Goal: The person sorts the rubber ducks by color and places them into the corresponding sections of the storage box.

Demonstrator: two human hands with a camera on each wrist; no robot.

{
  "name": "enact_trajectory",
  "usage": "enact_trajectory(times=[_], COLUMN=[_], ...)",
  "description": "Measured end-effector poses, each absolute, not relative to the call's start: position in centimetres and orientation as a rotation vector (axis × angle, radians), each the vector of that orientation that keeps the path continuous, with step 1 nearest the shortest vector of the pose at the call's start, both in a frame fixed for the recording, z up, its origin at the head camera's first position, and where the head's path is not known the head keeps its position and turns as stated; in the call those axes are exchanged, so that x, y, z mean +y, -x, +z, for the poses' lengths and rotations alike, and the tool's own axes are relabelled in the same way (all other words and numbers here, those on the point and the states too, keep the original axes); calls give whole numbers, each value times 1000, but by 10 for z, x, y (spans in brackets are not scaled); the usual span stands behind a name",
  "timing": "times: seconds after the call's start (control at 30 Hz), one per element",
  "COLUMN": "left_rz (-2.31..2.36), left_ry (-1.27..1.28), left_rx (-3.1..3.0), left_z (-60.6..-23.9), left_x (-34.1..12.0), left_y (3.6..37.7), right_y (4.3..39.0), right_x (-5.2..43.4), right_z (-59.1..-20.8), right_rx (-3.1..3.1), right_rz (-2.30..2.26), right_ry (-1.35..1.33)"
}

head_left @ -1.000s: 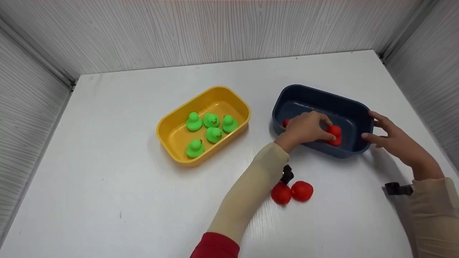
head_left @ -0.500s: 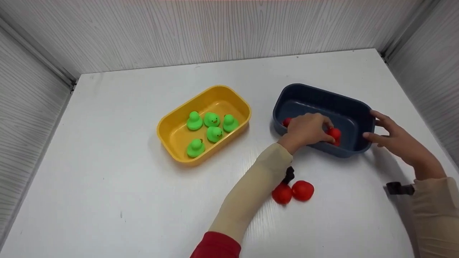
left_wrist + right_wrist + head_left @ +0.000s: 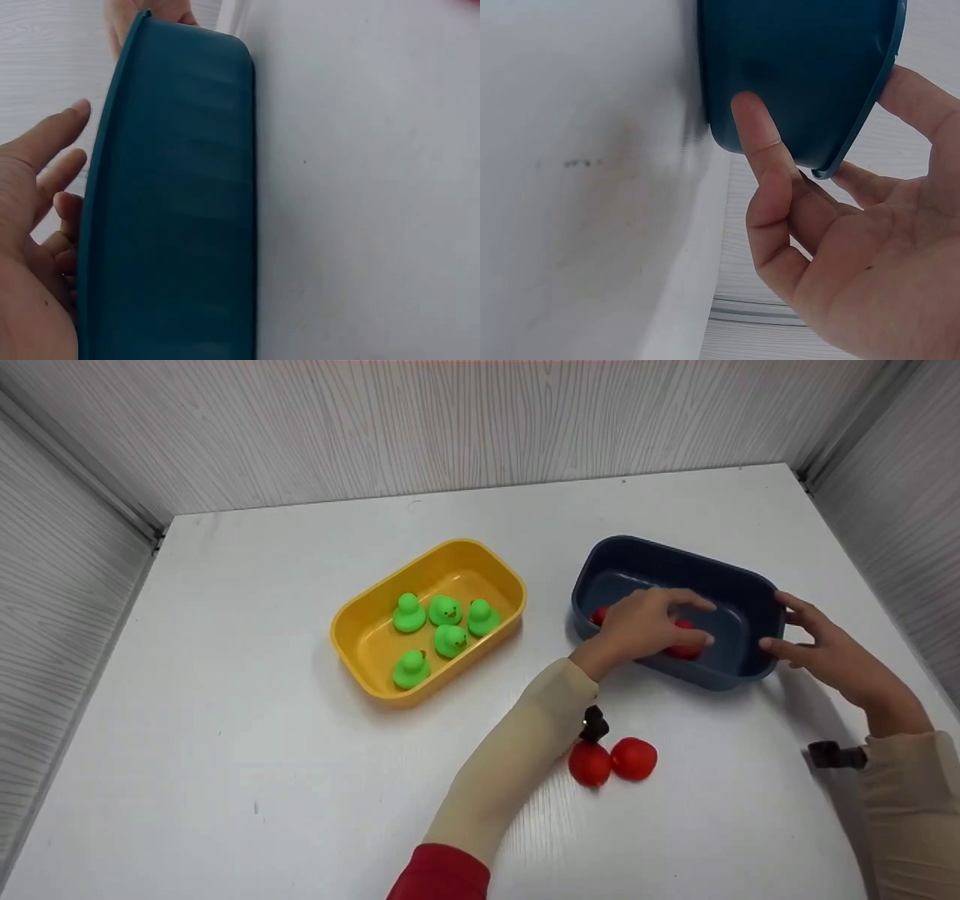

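Observation:
In the head view my left hand (image 3: 646,622) is over the dark blue bin (image 3: 720,559), its thumb and index finger spread apart with nothing between them. Beneath the thumb lies a red rounded toy (image 3: 686,651) inside the bin, partly hidden. Another red toy (image 3: 598,616) shows beside the back of that hand. My right hand (image 3: 832,652) holds the bin's right end. In the right wrist view its fingertip (image 3: 751,112) rests on the outer wall while other fingers hook over the rim. The left wrist view shows the bin's wall (image 3: 172,187) next to the left hand (image 3: 30,195).
A yellow bin (image 3: 360,660) with several green rubber ducks (image 3: 446,611) stands left of the blue one. Two red rounded toys (image 3: 634,758) lie together on the white table (image 3: 225,660), close to the left forearm. Pale wood-grain panels (image 3: 450,420) enclose the back and sides.
My left hand has let go of the red toy inside the blue bin; its thumb and finger have spread and drawn slightly left. The right hand stays on the bin's end.

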State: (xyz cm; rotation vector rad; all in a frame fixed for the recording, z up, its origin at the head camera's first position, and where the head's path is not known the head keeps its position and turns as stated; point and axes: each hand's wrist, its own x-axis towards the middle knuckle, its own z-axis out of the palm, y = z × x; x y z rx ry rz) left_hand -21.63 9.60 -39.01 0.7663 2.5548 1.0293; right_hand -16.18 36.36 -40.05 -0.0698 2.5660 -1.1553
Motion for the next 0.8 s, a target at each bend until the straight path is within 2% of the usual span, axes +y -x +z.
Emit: enact_trajectory(times=[0.4, 0.8], left_rz=[1478, 1417], left_ry=[-1006, -1147], left_rx=[2167, 1978], left_z=[-382, -392], left_x=[74, 38], left_y=[195, 175], right_y=[166, 164], right_x=[361, 364], right_z=[-400, -404], right_rx=[2537, 2568], right_rz=[-1130, -1164], right_ry=[33, 100])
